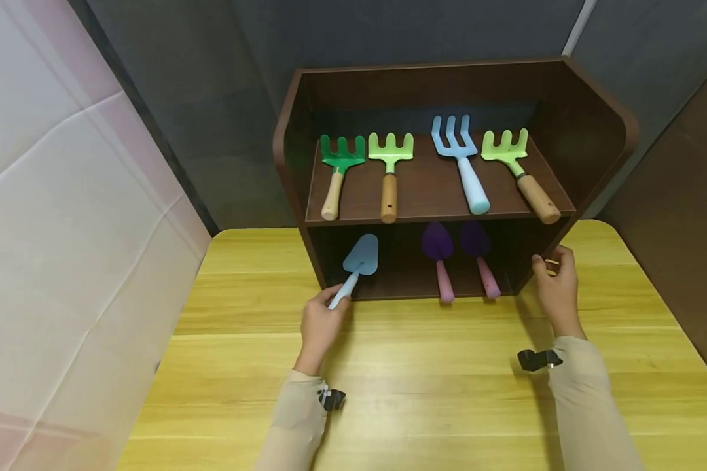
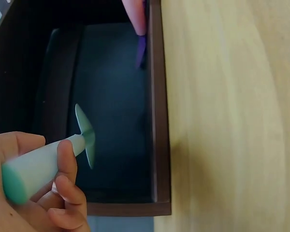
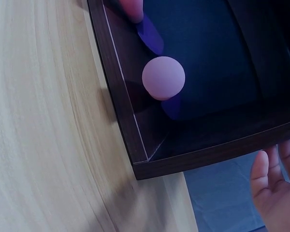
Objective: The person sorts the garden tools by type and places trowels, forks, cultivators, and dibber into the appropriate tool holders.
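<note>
My left hand [image 1: 321,322] grips a light blue trowel [image 1: 362,255] by its handle, at the left front of the shelf's lower level. The trowel's blade points up and back into that compartment. In the left wrist view, the thumb and fingers wrap the pale handle [image 2: 35,170], and its greenish butt end sticks out. Fingertips of my right hand [image 1: 558,294] are right at the outer right side of the dark brown shelf [image 1: 436,218]. Two purple trowels [image 1: 438,241] with pink handles lie on the lower level, right of the middle, handles toward the front.
Along the upper level lie a green hand rake [image 1: 343,154], a lime rake [image 1: 391,150], a light blue fork [image 1: 473,186] and another lime rake [image 1: 536,196]. The shelf stands on a yellow wooden table [image 1: 424,379]. A pale curtain [image 1: 71,229] hangs at the left.
</note>
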A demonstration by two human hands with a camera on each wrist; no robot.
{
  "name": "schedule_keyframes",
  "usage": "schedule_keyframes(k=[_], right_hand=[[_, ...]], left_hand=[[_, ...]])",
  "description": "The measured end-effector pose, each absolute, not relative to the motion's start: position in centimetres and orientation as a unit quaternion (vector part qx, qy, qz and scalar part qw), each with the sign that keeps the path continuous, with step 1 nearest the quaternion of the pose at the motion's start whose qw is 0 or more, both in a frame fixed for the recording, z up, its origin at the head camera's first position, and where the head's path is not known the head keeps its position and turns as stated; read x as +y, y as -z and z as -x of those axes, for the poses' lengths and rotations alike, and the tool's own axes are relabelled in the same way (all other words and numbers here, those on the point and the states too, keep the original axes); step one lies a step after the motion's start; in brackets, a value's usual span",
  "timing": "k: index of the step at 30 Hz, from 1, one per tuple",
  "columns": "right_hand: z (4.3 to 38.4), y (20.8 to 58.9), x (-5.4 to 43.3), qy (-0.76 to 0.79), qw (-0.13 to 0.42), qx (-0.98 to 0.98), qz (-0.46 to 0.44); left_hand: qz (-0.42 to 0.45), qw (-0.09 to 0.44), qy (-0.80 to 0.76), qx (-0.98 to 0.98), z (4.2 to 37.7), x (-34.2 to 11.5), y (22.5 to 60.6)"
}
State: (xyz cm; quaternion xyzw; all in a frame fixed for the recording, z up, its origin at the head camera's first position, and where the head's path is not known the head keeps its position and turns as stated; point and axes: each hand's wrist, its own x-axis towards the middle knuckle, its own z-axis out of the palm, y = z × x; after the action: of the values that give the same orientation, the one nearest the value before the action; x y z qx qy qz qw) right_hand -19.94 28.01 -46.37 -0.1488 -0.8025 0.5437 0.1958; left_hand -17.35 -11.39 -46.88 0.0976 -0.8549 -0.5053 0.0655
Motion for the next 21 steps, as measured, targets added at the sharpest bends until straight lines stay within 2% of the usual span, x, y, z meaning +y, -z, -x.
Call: schedule_keyframes(k=[21], right_hand=[[20.0, 46.6, 28.2, -0.536, 0.191, -0.809, 0.145]], left_hand=[[-0.131, 0.066, 0.435, -0.889, 19.2, -10.9, 48.8]])
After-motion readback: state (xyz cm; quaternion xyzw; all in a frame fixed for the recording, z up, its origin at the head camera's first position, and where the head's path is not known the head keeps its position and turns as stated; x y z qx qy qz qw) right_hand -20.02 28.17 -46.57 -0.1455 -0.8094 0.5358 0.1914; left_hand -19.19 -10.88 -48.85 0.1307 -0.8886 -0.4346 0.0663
